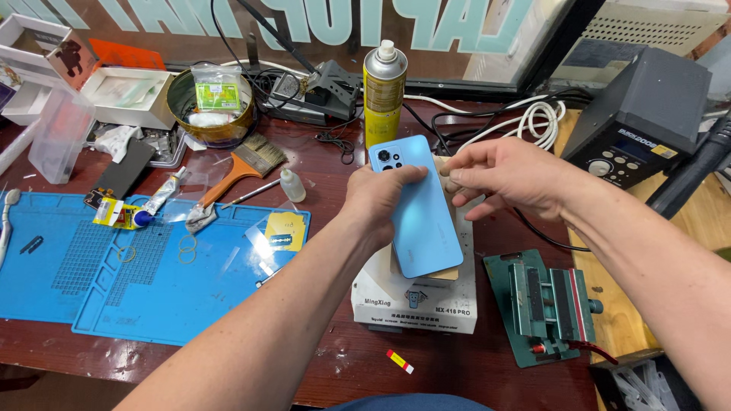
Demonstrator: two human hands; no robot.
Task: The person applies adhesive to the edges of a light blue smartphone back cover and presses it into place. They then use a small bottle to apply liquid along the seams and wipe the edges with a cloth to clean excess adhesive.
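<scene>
A phone repair workshop: blue silicone work mat (pixel 152 281), soldering station (pixel 643 114), heating plate (pixel 419 293), spray can (pixel 384 91).

Counter (pixel 335 358): dark red-brown wood, scuffed near the front edge.
Work mat (pixel 99 281): blue silicone, on the left, with a razor blade on a yellow card (pixel 285 230) at its far right corner.
Brush (pixel 242 167): orange handle, dark bristles, lying beyond the mat.
Dropper bottle (pixel 292 185): small, clear, just right of the brush.
Spray can (pixel 384 93): yellow, white cap, upright at the back.
Round tin (pixel 211 106): gold, holding a green packet.
Vise (pixel 547 303): green, at the right.
Control unit (pixel 640 114): dark grey, far right.
</scene>
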